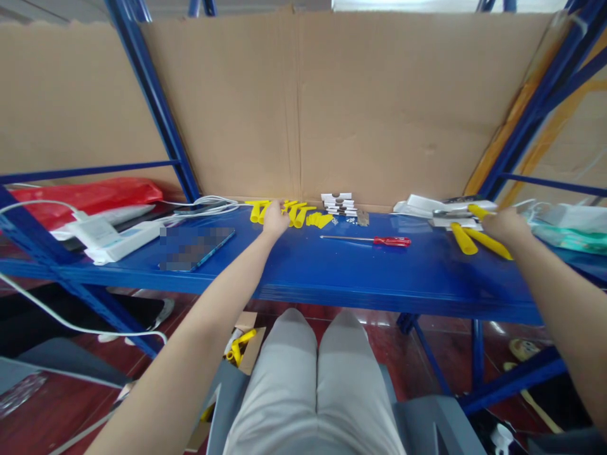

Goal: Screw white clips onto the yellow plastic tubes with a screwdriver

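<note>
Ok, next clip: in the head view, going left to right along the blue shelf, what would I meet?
White power strip → blurred flat device → left hand → flat yellow pieces → screwdriver's red handle → right hand. Overlapping things left out.

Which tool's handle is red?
The screwdriver, lying by itself between the left hand and the right hand. The tool handles beside the right hand are yellow.

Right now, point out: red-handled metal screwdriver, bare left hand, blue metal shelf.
Red-handled metal screwdriver (386, 241): head view, handle.
Bare left hand (275, 221): head view, back of hand.
Blue metal shelf (322, 268): head view, bare top.
</note>
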`<state>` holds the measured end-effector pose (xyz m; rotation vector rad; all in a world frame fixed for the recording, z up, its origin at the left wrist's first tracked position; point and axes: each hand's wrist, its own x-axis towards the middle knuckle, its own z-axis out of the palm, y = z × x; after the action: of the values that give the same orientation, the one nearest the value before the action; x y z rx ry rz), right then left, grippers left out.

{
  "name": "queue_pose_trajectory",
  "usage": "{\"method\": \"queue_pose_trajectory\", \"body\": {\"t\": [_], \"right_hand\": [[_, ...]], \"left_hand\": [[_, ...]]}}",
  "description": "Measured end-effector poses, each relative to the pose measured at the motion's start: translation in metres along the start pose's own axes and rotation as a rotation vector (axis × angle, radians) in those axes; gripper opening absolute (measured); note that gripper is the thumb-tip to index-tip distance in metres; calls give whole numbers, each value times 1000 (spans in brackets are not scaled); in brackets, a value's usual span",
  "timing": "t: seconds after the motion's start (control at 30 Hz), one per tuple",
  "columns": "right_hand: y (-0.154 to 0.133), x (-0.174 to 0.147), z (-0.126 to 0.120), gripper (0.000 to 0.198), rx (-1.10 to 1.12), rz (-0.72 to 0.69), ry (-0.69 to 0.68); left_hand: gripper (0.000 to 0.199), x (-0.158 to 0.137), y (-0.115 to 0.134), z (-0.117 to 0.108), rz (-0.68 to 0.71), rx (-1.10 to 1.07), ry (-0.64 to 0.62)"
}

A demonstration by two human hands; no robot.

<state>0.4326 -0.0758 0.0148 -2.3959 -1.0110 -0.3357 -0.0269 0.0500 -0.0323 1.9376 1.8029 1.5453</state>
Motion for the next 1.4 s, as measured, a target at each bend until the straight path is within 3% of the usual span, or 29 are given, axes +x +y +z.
{"method": "queue_pose_trajectory", "body": {"t": [0.07, 0.2, 0.33, 0.43, 0.53, 0.63, 0.73, 0.93, 1.13, 1.27, 1.4], "right_hand": [[-17, -14, -22, 49, 71, 41, -49], [-54, -50, -56, 47, 187, -61, 19], [-91, -76, -63, 44, 314, -263, 30], [-121, -87, -50, 41, 414, -416, -2], [-154, -93, -24, 40, 564, -625, 27], [-183, -93, 6, 42, 710, -778, 49], [-201, -92, 34, 41, 873, -889, 105], [-202, -103, 73, 44, 989, -886, 91], [-198, -115, 85, 44, 1007, -896, 50], [-199, -127, 84, 44, 997, -948, 6], [-200, -138, 81, 45, 998, -970, -43]], "left_hand": [[32, 2, 5, -1, -7, -6, -2], [31, 10, 26, -7, -23, -71, -35], [33, 20, 60, -10, -1, -265, -150], [46, 24, 89, -4, -63, -481, -313], [54, 26, 113, 4, -94, -640, -380], [48, 30, 123, 11, -56, -765, -370], [38, 33, 118, 13, -66, -863, -270], [7, 25, 97, 19, -179, -896, -139], [16, -10, 96, 32, -193, -1091, -218], [17, -36, 94, 34, -194, -1056, -259], [20, -47, 88, 33, -107, -1006, -289]]}}
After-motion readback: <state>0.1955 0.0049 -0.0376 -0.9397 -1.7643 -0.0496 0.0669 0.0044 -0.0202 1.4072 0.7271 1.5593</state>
